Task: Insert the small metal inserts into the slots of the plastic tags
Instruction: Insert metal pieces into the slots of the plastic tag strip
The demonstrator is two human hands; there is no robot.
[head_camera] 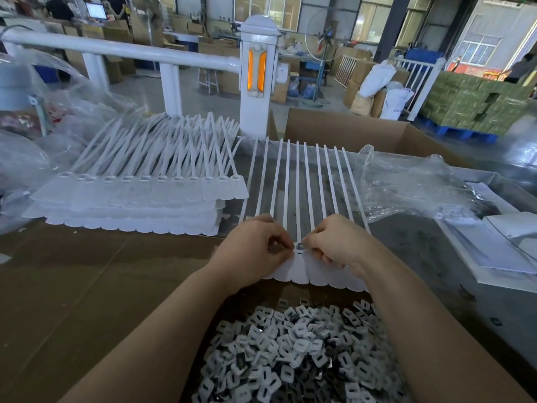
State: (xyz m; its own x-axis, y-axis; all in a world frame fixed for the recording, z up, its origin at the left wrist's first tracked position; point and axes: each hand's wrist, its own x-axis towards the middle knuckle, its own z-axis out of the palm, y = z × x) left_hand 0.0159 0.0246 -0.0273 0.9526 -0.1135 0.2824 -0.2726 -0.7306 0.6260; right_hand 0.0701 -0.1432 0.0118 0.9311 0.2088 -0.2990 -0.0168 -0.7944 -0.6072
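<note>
Working at a table (pixel 87 271) covered in brown cardboard, we have both hands on a row of white plastic tags (pixel 299 270) whose long thin tails run away from us across the grey part of the top. Our left hand (pixel 255 248) has its fingers curled, thumb and forefinger pinching at the head of one tag, and our right hand (pixel 334 242) is curled the same way, its fingertips meeting the left at a small dark metal insert (pixel 300 245) sitting at that tag's slot. Just below our forearms lies a heap of loose inserts (pixel 293 353), grey and white. To the left a stack of tags (pixel 139 202) lies in layers, beside clear plastic bags (pixel 43 117). Another crumpled clear bag (pixel 412 184) lies to the right, with an open cardboard box (pixel 348 132) behind it. Beyond the table stands a white railing with an orange reflector post (pixel 257 74), and the hall holds cartons, fans and green stacked packs (pixel 470 106).
</note>
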